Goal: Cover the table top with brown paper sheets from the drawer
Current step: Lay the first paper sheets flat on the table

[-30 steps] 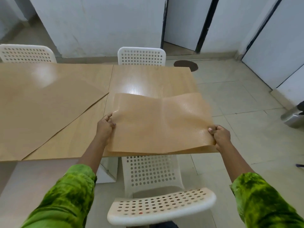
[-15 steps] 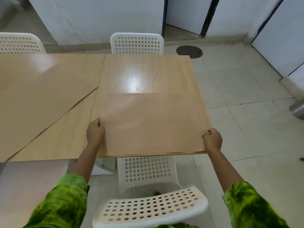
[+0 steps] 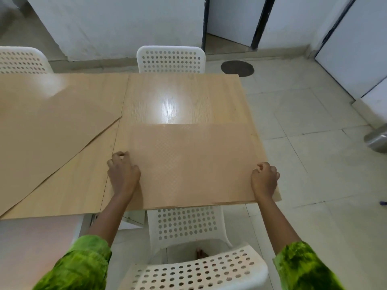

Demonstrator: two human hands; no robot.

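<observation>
Lying flat on the near right part of the table (image 3: 184,97): a brown sheet (image 3: 188,162), its near edge along the table's front edge. Resting on its left edge, the left hand (image 3: 123,174), fingers curled under; whether pinching the paper or only pressing it, cannot tell. At its right near corner, the right hand (image 3: 265,178), likewise curled into a loose fist, fingertips hidden from above. Covering the left part of the table, a second sheet (image 3: 48,130), set askew and cut off by the left frame edge. Bare wood between the two sheets and beyond the near one, with a bright glare patch. Tucked under the front edge, a white chair (image 3: 186,225), seat partly hidden. No drawer to be made out.
</observation>
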